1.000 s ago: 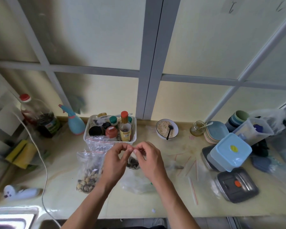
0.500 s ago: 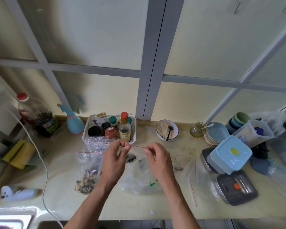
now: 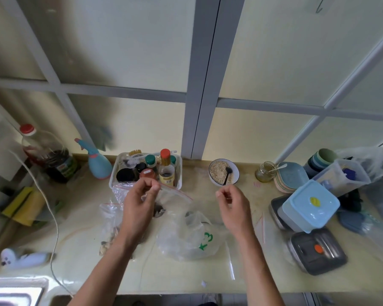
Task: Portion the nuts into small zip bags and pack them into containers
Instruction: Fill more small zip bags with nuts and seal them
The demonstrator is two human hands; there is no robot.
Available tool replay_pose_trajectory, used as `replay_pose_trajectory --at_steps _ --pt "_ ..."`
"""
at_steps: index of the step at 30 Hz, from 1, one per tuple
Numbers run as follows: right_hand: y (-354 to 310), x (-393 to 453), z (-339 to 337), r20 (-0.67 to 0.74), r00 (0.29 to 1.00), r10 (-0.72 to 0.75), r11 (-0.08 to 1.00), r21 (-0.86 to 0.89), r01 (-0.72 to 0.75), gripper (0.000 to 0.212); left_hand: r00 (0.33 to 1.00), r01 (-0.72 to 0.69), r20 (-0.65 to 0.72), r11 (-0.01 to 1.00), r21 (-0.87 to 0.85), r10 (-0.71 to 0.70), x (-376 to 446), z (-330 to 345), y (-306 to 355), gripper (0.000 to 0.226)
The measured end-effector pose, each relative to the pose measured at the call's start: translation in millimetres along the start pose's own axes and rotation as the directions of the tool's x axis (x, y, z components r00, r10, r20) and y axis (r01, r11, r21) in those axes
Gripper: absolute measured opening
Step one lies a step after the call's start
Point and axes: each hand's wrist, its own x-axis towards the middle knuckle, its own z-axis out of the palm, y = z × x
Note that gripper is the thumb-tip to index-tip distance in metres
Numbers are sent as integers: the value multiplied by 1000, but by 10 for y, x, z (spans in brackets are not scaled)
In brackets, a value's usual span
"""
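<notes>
Sealing a small zip bag (image 3: pixel 164 200) of nuts: my left hand (image 3: pixel 139 203) pinches its red zip strip near one end, bag hanging just above the desk (image 3: pixel 241 274). Right hand (image 3: pixel 231 204) is off to the side, fingers loosely curled, holding nothing I can see. Looks like the seal is done or nearly. To do it well I'd run thumb and finger along the whole strip, press out air, check for gaps. Then it goes to the blue-lidded container (image 3: pixel 308 205) on the right. Bulk nut bag (image 3: pixel 111 230) lies under my left wrist
</notes>
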Motion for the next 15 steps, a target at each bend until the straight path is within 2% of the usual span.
replay_pose_trajectory --at_steps 3,7,10,12,15 --pt "-314 -27 226 89 979 -182 983 27 181 3 997 -71 45 993 93 67 7 74 18 13" --pt "-575 -53 516 129 934 -334 938 -48 342 26 984 -163 104 974 155 148 31 129 63 17" --pt "-632 -61 611 132 921 -367 919 -104 381 18 975 -184 152 974 129 164 6 187 105 16" --pt "-616 -50 595 140 928 -345 931 -74 357 9 976 -178 144 980 93 164 -21 214 116 15" --pt "-581 -57 524 109 942 -316 949 13 316 12 987 -133 99 991 26 129 -51 228 85 12"
